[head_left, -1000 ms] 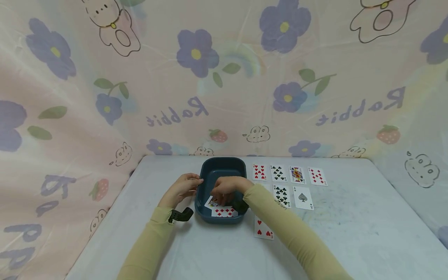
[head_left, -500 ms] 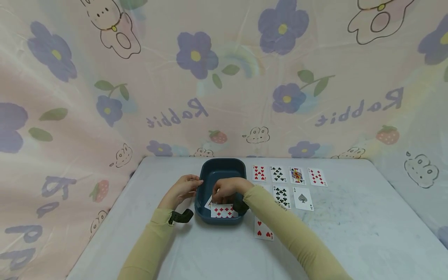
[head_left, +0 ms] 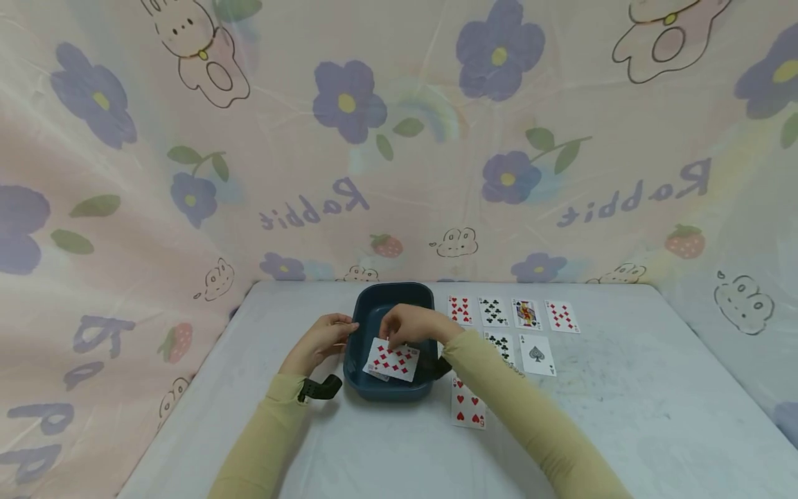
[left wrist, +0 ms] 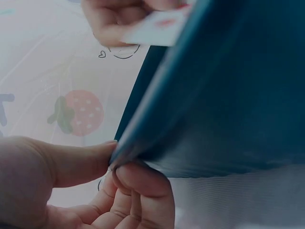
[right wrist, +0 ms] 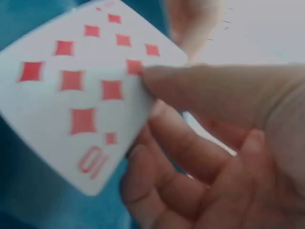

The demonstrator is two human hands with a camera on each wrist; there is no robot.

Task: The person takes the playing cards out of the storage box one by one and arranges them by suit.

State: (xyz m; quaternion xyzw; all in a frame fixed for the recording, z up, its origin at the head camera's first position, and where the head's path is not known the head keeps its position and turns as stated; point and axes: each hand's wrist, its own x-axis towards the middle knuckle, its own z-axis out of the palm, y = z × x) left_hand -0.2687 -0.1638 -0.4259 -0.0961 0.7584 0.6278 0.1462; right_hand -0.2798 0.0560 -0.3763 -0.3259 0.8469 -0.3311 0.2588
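My left hand [head_left: 321, 339] pinches the left rim of a dark blue plastic bin [head_left: 394, 394]; the left wrist view shows its thumb and bent fingers on the bin's edge [left wrist: 167, 81]. Over the bin, my right hand [head_left: 414, 323] pinches a ten of diamonds playing card [head_left: 399, 363] by its edge. In the right wrist view, the thumb lies on the face of the ten of diamonds [right wrist: 71, 100] with the fingers behind it. Part of another card [head_left: 373, 376] shows beneath it inside the bin.
Right of the bin, playing cards lie face up in rows: a hearts card [head_left: 460, 310], a clubs card [head_left: 494, 312], a face card [head_left: 527, 314], a diamonds card [head_left: 563, 317], an ace of spades [head_left: 537, 355] and a six of hearts [head_left: 469, 409]. My right sleeve [head_left: 517, 402] covers part of them.
My right hand has risen slightly from the bin's floor, lifting the ten of diamonds, which is now tilted in its fingers. The left hand stays on the rim.
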